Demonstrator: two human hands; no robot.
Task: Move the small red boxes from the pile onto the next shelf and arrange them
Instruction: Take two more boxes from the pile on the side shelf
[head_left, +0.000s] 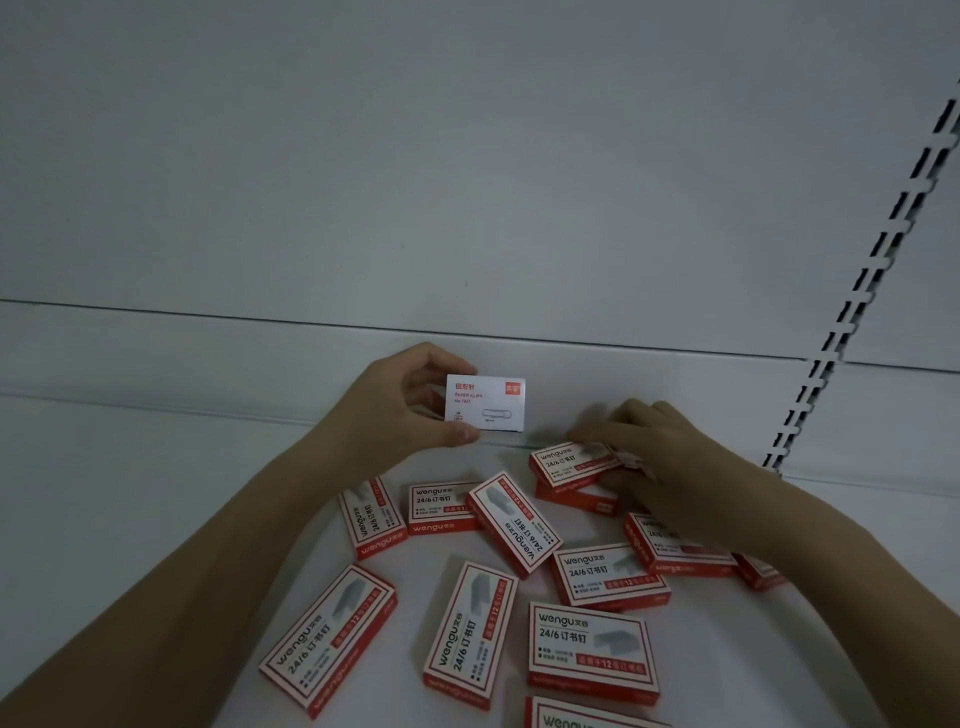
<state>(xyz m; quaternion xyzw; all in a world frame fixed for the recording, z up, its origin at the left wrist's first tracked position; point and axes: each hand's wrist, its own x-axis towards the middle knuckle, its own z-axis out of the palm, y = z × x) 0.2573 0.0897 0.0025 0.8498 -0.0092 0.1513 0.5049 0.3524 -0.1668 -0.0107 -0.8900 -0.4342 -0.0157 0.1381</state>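
A: Fingers first. Your left hand (400, 402) has its fingers closed round a white box (485, 402), thumb under the bottom edge, the others curled over the top left corner. The box is held upright, face toward you, clear of the shelf (156, 493).

B: And the right?

A: Your right hand (670, 457) lies palm down on the far right of the pile, fingers bent over a tilted red box (571, 460) that leans on another beneath it. The fingers touch it; whether they have actually gripped it I cannot tell, since the hand hides the far edge.

B: Status of the pile?

A: The red boxes (519, 571) lie loose on the shelf, near you and between your forearms, at all angles, some overlapping, none squared up. At least ten are visible; one at the bottom edge is cut off.

B: The next shelf?

A: Past the slotted upright (852, 312) at right, only a bare strip of surface shows, with no red box on it.

B: Progress, then?

A: Judged early. Nothing visibly moved or arranged, and nearly the whole pile is left. The white box is not a red one, so it probably wants setting aside.
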